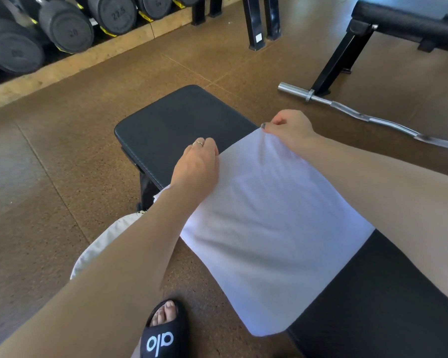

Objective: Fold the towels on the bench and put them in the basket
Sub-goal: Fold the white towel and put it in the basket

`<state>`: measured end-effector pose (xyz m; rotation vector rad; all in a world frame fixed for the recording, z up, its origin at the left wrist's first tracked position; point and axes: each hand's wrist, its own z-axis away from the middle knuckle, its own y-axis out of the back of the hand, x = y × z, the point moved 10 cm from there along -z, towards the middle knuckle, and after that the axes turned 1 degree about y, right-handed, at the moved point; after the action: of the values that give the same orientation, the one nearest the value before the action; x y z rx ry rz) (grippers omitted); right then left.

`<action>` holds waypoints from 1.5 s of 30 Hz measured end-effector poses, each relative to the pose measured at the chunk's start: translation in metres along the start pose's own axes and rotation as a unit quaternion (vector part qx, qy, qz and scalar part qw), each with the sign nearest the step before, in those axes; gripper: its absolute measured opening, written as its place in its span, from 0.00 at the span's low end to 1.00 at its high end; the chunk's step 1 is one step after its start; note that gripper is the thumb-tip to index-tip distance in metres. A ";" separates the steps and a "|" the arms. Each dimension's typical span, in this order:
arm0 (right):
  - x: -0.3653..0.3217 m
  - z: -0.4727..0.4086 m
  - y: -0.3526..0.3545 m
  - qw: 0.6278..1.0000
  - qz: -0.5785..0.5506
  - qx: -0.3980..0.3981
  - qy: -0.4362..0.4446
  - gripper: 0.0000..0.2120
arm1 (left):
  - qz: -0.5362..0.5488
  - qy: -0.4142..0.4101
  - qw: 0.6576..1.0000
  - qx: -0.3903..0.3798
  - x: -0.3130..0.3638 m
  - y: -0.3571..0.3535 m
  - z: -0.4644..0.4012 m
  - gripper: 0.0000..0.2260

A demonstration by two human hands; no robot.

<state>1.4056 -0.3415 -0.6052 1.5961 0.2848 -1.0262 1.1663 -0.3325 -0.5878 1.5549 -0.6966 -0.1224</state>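
White towel (269,223): one, spread flat across the black padded counter (181,120), long axis running from the far edge back toward the person, near end overhanging the counter's side. Left hand (197,164) grips the far-left corner, fingers curled; right hand (290,127) pinches the far-right corner. Both hands sit at the far end, equally near; likely fold draws that edge toward the near end. Basket: not in view.

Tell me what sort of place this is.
Most likely a gym's weights area: a rack of dumbbells along the wall, a curl bar on the floor, and padded benches, one with a white towel spread on it.
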 end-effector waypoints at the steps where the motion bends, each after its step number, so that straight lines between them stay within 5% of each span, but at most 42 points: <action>1: -0.001 0.000 0.000 1.000 0.003 0.002 0.004 0.08 | 0.003 0.005 1.000 -0.002 -0.001 0.000 -0.001 0.05; 23: -0.012 -0.006 -0.006 0.998 -0.025 -0.047 0.042 0.08 | -0.024 -0.001 0.999 0.029 0.006 0.003 0.008 0.05; 28: -0.008 -0.004 -0.014 0.996 0.071 -0.050 0.028 0.14 | -0.035 0.001 0.999 0.029 0.007 0.003 0.011 0.10; 30: -0.014 0.004 -0.010 0.977 0.206 0.009 0.057 0.16 | -0.084 -0.014 0.996 0.004 0.012 0.001 0.013 0.21; 32: -0.046 0.021 0.004 0.918 0.344 0.127 0.154 0.13 | -0.123 -0.036 0.992 -0.012 0.018 0.005 0.018 0.31; 34: -0.083 0.047 0.009 0.880 0.357 0.191 0.246 0.10 | -0.161 -0.086 0.983 0.014 0.036 0.018 0.026 0.33; 38: -0.096 0.113 -0.036 0.892 0.246 0.067 0.373 0.17 | -0.099 -0.147 0.984 0.007 0.058 0.008 0.072 0.27; 41: -0.049 0.133 -0.056 0.883 0.336 0.002 0.328 0.26 | -0.106 -0.060 0.985 -0.119 0.024 -0.030 0.093 0.36; 45: -0.044 0.133 -0.052 0.902 0.364 -0.048 0.226 0.35 | -0.135 -0.027 0.981 -0.135 0.023 -0.028 0.092 0.32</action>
<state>1.2842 -0.4282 -0.6024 1.6374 0.0289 -0.0583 1.1509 -0.4253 -0.6184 1.3809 -0.4841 -0.4460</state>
